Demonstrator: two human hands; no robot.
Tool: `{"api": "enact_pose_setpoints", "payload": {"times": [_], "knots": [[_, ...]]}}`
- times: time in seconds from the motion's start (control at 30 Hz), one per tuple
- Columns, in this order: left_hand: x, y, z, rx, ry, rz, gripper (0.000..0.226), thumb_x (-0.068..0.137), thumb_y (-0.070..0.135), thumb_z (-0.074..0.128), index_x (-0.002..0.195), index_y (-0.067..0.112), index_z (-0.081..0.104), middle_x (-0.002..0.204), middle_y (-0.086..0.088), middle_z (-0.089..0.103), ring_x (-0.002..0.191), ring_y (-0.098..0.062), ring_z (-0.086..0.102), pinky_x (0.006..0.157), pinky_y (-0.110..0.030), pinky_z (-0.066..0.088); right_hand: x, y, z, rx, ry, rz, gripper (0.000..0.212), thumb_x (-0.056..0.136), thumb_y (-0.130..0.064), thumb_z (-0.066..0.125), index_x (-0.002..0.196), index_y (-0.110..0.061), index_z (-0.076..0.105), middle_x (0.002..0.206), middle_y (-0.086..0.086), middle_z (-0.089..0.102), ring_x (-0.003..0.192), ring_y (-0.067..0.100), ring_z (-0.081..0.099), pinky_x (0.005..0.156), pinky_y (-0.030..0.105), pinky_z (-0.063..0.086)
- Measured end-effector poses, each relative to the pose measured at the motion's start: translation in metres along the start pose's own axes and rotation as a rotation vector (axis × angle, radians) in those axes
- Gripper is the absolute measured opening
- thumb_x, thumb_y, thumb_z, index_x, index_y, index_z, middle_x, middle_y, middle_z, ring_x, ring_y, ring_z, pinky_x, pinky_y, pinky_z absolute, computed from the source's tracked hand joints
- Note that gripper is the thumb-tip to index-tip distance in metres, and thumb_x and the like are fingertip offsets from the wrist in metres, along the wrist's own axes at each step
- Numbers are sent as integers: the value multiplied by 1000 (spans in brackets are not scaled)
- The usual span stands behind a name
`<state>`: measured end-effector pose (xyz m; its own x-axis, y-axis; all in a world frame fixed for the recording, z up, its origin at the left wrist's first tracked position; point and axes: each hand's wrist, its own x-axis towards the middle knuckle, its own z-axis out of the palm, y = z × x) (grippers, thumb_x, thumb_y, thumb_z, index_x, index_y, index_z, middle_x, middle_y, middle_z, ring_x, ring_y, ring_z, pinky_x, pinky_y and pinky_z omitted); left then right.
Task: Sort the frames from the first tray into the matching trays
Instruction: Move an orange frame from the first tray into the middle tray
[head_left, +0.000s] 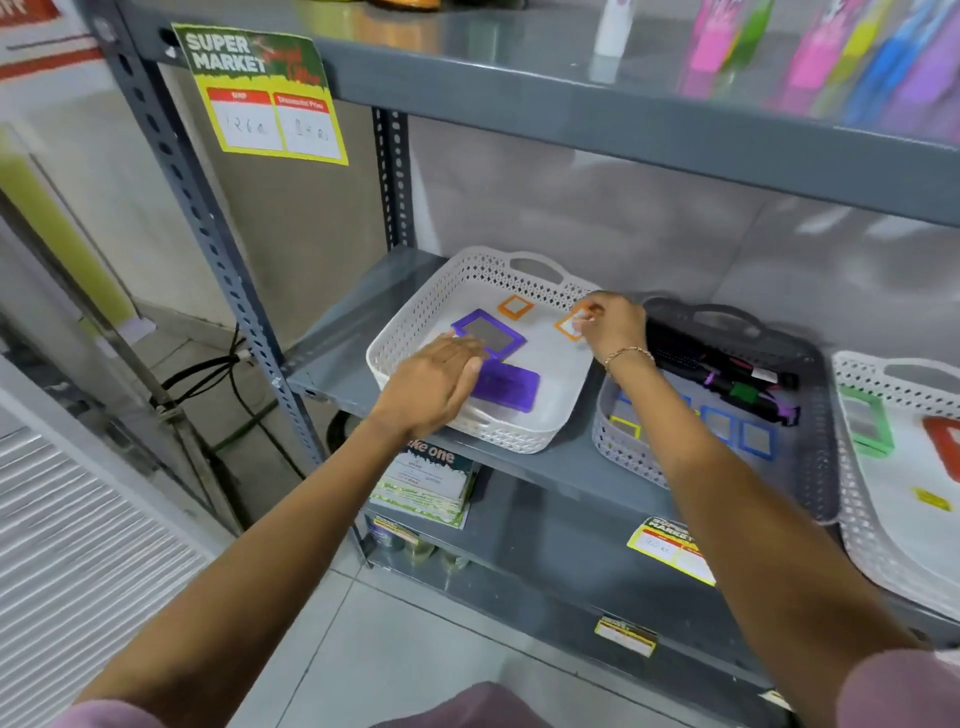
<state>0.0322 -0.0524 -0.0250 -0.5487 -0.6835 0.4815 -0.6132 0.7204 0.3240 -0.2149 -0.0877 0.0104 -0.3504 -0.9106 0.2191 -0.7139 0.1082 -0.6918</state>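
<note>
Frames lie in my white holey tray (415, 312). My right hand (615, 325) pinches a small orange square frame (571, 325). My left hand (436, 382), fingers flat, rests on a purple frame (488, 335).

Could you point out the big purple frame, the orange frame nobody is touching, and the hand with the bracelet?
Purple frame (506, 332): head view, on its right border.
Orange frame (515, 306): head view, on its middle.
Right hand (615, 325): head view, on the back of the hand above the bracelet.
</note>
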Motion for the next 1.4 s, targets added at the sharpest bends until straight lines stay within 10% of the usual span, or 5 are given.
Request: {"api": "enact_pose_setpoints", "payload": {"times": [0.37, 0.63, 0.77, 1.13, 1.4], "knots": [[46, 148, 83, -33, -142, 268, 37, 98, 19, 37, 127, 0, 51, 132, -18, 56, 129, -28, 46, 117, -35, 20, -51, 83, -127, -52, 129, 92, 43, 83, -2, 58, 125, -12, 60, 122, 17, 65, 112, 31, 60, 90, 24, 39], [54, 255, 128, -28, -167, 324, 35, 97, 19, 40, 122, -1, 55, 129, -18, 59, 127, -30, 48, 116, -38, 22, -93, 154, -214, 113, 232, 259, 24, 74, 2, 70, 96, -4, 64, 69, 0, 60, 61, 12, 56, 57, 15, 44], [56, 295, 156, -9, -161, 268, 34, 97, 19, 39, 119, -2, 56, 123, -19, 61, 121, -32, 52, 116, -39, 23, -117, 195, -253, 104, 256, 330, 21, 79, -1, 66, 99, 0, 66, 77, 7, 63, 77, 19, 57, 66, 23, 44], [46, 311, 186, 192, -263, 115, 45, 101, 26, 24, 123, 0, 53, 122, -19, 62, 127, -30, 47, 116, -35, 20, -149, 254, -291, 4, 1, 680, 8, 81, -15, 67, 79, -6, 67, 97, 14, 65, 85, 22, 58, 60, 21, 45], [45, 310, 184, 244, -307, 134, 43, 101, 27, 25, 116, 0, 56, 116, -20, 65, 126, -31, 48, 114, -36, 23, -144, 254, -278, 87, -19, 709, 26, 78, -12, 72, 101, -1, 70, 110, 13, 69, 105, 28, 64, 86, 28, 51]]}}
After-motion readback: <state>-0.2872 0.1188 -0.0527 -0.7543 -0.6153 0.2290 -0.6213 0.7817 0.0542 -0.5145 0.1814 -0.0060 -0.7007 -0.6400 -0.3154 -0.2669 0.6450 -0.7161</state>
